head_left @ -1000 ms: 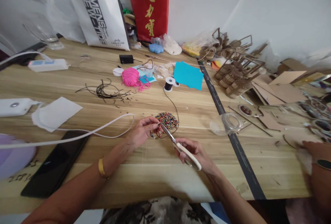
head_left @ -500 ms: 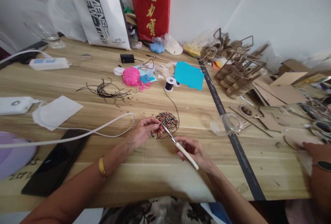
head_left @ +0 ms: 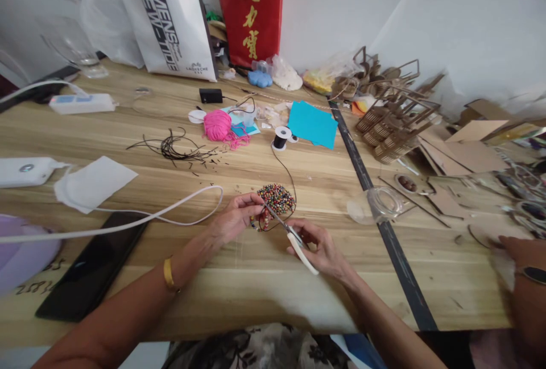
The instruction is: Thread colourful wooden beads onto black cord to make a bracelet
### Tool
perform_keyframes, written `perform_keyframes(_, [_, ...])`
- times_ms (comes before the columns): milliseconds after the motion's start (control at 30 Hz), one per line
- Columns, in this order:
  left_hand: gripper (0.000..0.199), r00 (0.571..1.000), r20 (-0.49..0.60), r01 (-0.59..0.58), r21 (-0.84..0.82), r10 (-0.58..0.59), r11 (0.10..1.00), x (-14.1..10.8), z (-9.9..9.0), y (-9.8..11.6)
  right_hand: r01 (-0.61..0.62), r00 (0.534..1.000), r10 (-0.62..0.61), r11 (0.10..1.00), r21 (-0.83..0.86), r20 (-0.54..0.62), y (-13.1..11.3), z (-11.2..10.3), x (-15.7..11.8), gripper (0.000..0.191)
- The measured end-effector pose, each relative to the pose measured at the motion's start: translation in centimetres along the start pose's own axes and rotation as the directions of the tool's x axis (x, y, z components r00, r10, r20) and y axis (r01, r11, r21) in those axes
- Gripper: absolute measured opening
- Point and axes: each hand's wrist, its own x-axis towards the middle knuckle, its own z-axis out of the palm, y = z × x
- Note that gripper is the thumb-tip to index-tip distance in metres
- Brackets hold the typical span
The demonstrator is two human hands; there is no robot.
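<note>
My right hand is closed on a pair of pliers with pale handles and slim metal jaws. The jaws point up and left, their tip reaching the fingertips of my left hand. Those fingertips are pinched on black cord, from which a short string of colored beads hangs. Just beyond both hands lies a heap of small multicolored beads. The cord curves around the heap's right side to a white spool of black cord.
Cut black cord pieces and pink yarn lie behind my left hand. A phone and white cables are at left. To the right are a clear tape roll, brown baskets and another person's hand.
The pliers have turned in my right hand, their handles shifting left and spreading apart. My left hand stays at almost the same spot.
</note>
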Motion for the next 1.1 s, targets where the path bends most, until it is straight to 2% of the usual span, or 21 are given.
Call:
perform_keyframes(167, [0.023,1.000,0.012,0.005,0.014,-0.005,1.000,-0.1,0.1,0.1,0.047,0.998,-0.045,0.998,-0.042,0.036,-0.3,-0.3,0.4,0.039])
perform_keyframes(300, [0.023,1.000,0.019,0.007,0.021,-0.008,1.000,-0.2,0.2,0.1,0.030,0.998,-0.028,0.999,-0.021,0.062,-0.4,-0.4,0.8,0.037])
perform_keyframes(633, [0.022,0.999,0.050,0.006,0.001,-0.006,1.000,0.0,0.0,0.0,-0.091,0.989,0.055,0.958,0.271,0.138,-0.2,0.3,1.8,0.052])
perform_keyframes(1100, [0.022,1.000,-0.007,-0.018,0.040,0.018,0.999,0.0,0.0,0.0,-0.068,0.995,0.050,0.975,0.214,0.086,0.4,0.8,1.9,0.052])
